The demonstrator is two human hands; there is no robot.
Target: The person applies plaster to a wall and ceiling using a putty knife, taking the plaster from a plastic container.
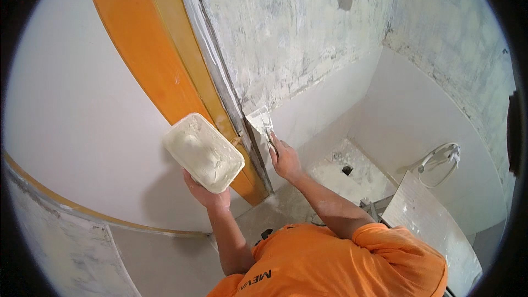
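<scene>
Where the room extends beyond the fingers of the right hand (pixel 286 160), a plastered wall (pixel 308 33) rises, its surface mottled grey and white. To the left of the left hand (pixel 212 195) and past its fingers stands a smooth white panel (pixel 82 88). An orange wooden door frame (pixel 165 66) runs between panel and wall; its lower length passes between the two sets of fingers. From my position in the room, the operator's orange T-shirt (pixel 330 258) is nearer the body than either set of fingers. A pale board (pixel 429 220) leans to the right of the right-hand fingers, well apart from them. Farther right of those fingers, a white hose (pixel 454 154) hangs in a loop on the side wall.

A rectangular white tub (pixel 193 162) rests on the left hand, tilted, open side visible. The left fingers are clamped on its near underside; most are hidden beneath it. Off-white paste (pixel 201 148) lines the tub above these fingers. The right fingers are closed around the handle of a putty knife (pixel 260 120). Its paste-coated blade projects ahead of the fingertips, at the wall's edge beside the door frame; contact cannot be determined. A small dark floor opening (pixel 347 170) lies to the right of the right-hand fingers.
</scene>
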